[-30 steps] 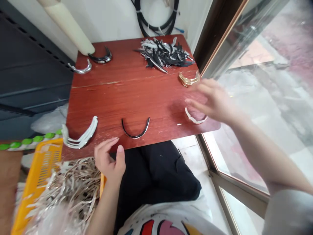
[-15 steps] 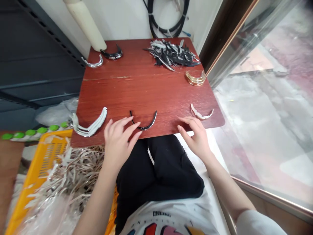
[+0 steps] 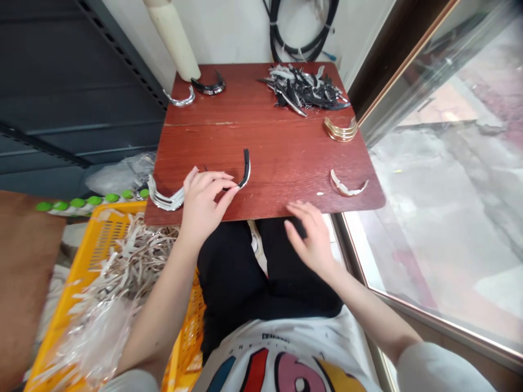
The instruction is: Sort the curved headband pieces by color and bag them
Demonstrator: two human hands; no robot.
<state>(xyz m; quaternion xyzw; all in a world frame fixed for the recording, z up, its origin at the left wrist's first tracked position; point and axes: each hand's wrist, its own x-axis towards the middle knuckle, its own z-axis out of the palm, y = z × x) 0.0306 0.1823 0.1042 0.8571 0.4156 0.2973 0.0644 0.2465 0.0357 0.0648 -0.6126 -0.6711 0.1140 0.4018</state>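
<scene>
My left hand (image 3: 207,204) pinches a curved black strip (image 3: 246,170) between thumb and fingers. The strip is tilted up off the board, its right end raised, and my fingers hide its middle. Close to the front edge, my right hand (image 3: 308,235) is empty with its fingers apart. Left of my left hand lies a stack of curved white-silver strips (image 3: 163,199), partly covered by that hand. A curved whitish strip (image 3: 347,186) rests near the right front corner, with a small white scrap (image 3: 320,194) beside it.
The reddish wooden board (image 3: 261,130) also carries gold curved strips (image 3: 341,132), a heap of black and silver scraps (image 3: 306,90), a silver strip (image 3: 180,101) and black strips (image 3: 210,87). A yellow basket (image 3: 87,245) of strip scraps stands at left. Glass (image 3: 441,207) borders the right.
My left hand has closed on the black strip and tilted it up from the board. My right hand has drawn nearer to my body. The whole view has shifted slightly.
</scene>
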